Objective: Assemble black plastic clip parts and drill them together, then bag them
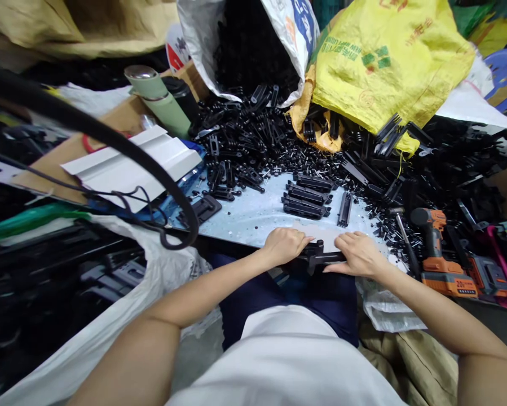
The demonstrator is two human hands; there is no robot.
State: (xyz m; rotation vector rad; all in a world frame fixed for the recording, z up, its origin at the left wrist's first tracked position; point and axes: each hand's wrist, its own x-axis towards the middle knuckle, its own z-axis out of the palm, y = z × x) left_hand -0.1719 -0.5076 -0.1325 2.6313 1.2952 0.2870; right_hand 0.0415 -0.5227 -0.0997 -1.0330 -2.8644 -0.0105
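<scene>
Both hands meet at the near edge of the pale work table [257,217]. My left hand [283,246] is closed, its fingers curled over the left end of a black plastic part [321,255]. My right hand [357,254] grips the right end of the same part, fingers folded down on it. The part lies flat along the table edge, above my lap. A short way beyond my hands is a small stack of similar black bars [306,198], and a single bar [344,208] lies beside the stack.
A big heap of black plastic parts [253,132] spills from a white sack [287,34] and a yellow sack [384,62] at the back. An orange cordless drill [441,254] lies right. A green flask [162,101], white sheet [130,163] and black cable [109,138] sit left.
</scene>
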